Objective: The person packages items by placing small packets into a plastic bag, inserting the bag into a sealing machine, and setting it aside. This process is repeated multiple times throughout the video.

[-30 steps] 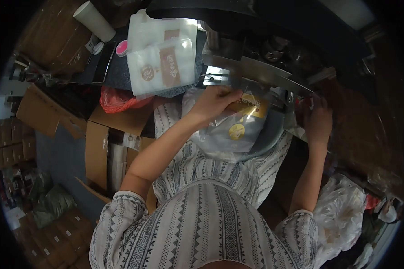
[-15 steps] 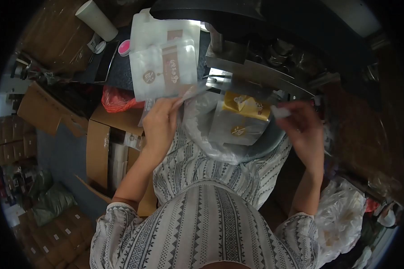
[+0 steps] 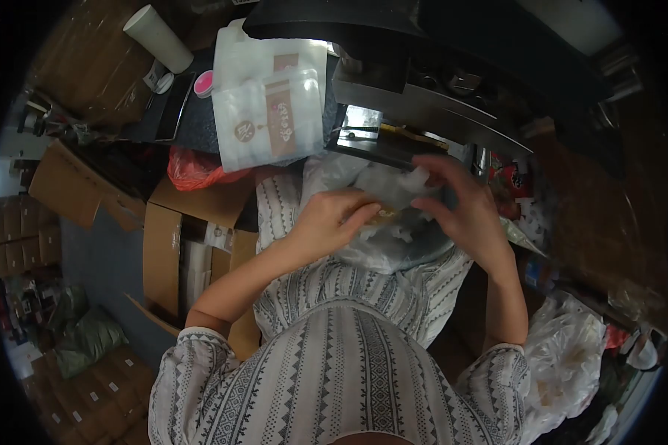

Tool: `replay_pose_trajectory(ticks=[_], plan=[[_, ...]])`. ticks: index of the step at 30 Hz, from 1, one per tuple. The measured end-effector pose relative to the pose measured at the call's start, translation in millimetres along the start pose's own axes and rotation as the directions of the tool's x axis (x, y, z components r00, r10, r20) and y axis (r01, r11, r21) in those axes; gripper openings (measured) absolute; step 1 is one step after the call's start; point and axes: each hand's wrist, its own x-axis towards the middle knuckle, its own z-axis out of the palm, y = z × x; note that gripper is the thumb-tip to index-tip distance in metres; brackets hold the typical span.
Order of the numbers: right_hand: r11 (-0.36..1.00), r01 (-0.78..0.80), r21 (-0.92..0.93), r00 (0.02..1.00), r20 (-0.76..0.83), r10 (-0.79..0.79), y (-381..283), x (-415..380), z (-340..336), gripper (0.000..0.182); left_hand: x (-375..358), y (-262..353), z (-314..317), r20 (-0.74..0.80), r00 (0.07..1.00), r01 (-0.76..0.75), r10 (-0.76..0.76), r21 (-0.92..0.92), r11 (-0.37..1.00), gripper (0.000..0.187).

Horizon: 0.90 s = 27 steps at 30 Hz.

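My left hand (image 3: 334, 221) reaches across over my lap, thumb and fingers pressed together on a clear plastic pouch (image 3: 377, 180) with some yellow print by the thumb. My right hand (image 3: 464, 208) faces it with curved fingers. A crumpled whitish plastic scrap (image 3: 416, 179) is at its fingertips, and the exact grip is partly hidden. Below both hands sits a basin lined with a clear plastic bag (image 3: 371, 259). Small white scraps (image 3: 401, 234) lie inside it. Clear pouches with brown print (image 3: 269, 122) are stacked on the table beyond my left hand.
A dark machine (image 3: 438, 107) with a metal front stands just beyond the basin. A white cup (image 3: 158, 38), a phone (image 3: 176, 106) and a pink round tub (image 3: 203, 83) are at back left. An opened cardboard box (image 3: 163, 252) stands on the left, a bulging plastic bag (image 3: 564, 356) on the right.
My left hand has moved right and down over the basin. My right hand has come left towards it. The yellow-printed pouch, plainly visible before, is now mostly hidden.
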Motion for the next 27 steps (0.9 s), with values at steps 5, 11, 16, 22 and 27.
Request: replay_pose_trajectory(ticks=[5,11,16,22,27], plan=[[0.933,-0.178,-0.313,0.974,-0.190,0.122,18.9,-19.7,-24.0,0.045,48.9,0.9,10.4,0.199,0.903,0.430,-0.381,-0.430,0.794,0.027],[0.651,-0.317,-0.690,0.895,-0.444,-0.034,115.4,-23.2,-48.3,0.032,54.0,-4.7,10.7,0.287,0.820,0.569,-0.494,-0.493,0.658,0.039],[0.709,-0.422,-0.565,0.865,-0.484,0.128,101.4,-23.3,-50.4,0.017,37.8,-58.5,-43.8,-0.319,0.787,0.145,0.528,0.928,0.344,0.032],[0.923,-0.365,-0.118,0.907,-0.266,0.325,25.3,-26.2,-39.2,0.021,-11.6,-57.6,-63.0,-0.447,0.892,0.323,-0.069,0.522,0.789,0.021],[0.996,-0.090,0.007,0.995,0.030,0.090,-7.1,7.6,7.0,0.024,11.7,-69.6,-57.7,-0.453,0.879,0.170,0.151,0.591,0.788,0.017]])
